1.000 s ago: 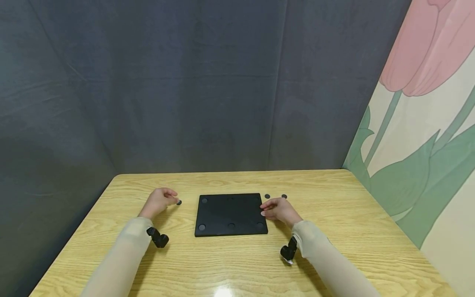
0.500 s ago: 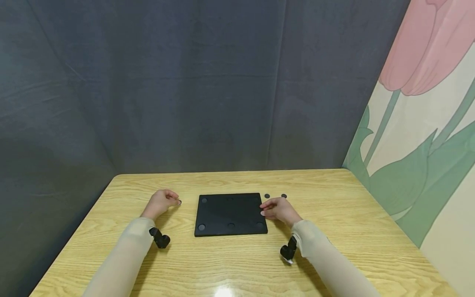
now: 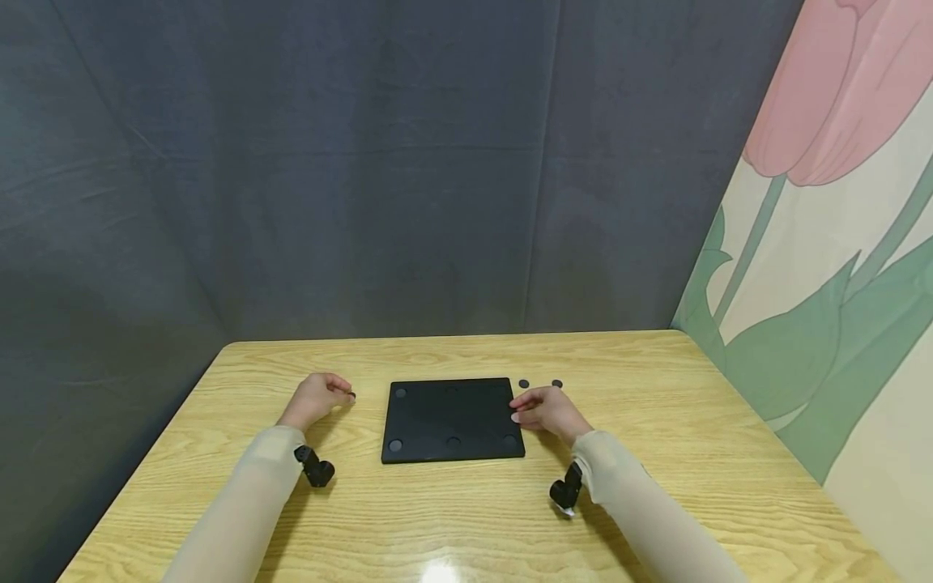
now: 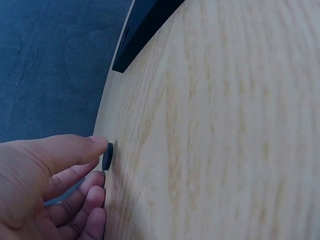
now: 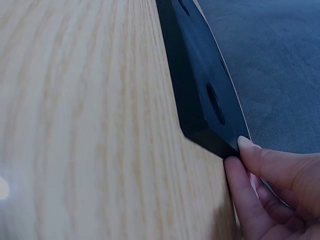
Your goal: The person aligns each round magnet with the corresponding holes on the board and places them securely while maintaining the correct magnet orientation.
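A thin black rectangular board [image 3: 452, 417] with several round recesses lies flat on the wooden table. The two recesses at its left corners look greyer than the others. To the left of the board, my left hand [image 3: 315, 398] pinches a small black disc [image 4: 107, 156] between thumb and fingers, close to the tabletop. My right hand [image 3: 548, 411] grips the board's right edge, its thumb on the top face and a finger against the side, near a round recess [image 5: 216, 103] in the right wrist view.
Two more small discs, a nearer one [image 3: 524, 384] and one further right [image 3: 557, 384], lie on the table [image 3: 466, 518] beyond my right hand. A dark curtain [image 3: 379, 178] hangs behind the table. On the right stands a wall [image 3: 824, 267] painted with tulips.
My left hand has shifted slightly to the right, and the disc at its fingertips now shows less of its face. The right hand stays on the board's edge.
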The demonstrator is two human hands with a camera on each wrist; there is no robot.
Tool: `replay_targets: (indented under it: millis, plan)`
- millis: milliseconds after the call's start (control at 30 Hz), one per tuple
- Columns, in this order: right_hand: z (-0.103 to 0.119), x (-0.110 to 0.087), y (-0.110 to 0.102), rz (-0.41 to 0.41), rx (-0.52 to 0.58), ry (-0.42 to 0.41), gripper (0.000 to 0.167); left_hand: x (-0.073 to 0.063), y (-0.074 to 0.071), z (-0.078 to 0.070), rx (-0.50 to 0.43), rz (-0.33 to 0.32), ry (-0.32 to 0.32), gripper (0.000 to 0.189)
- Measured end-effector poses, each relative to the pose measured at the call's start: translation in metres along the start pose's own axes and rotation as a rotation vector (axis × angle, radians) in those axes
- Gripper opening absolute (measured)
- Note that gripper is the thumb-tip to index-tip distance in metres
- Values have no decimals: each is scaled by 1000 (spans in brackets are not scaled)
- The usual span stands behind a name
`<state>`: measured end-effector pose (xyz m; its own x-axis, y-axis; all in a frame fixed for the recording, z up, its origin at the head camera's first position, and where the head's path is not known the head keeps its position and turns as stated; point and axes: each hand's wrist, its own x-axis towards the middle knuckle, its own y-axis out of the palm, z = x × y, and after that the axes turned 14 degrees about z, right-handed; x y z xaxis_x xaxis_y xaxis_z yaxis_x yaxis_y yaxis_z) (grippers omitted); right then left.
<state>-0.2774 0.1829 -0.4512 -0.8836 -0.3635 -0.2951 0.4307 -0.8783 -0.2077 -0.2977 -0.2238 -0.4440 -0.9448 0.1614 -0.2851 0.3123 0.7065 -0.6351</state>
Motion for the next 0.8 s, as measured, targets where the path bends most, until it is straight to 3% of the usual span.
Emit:
replay_targets:
  millis: [800]
  plan:
    - [1, 0, 0, -10, -25, 11, 23, 4, 3, -2, 12, -2, -53, 19]
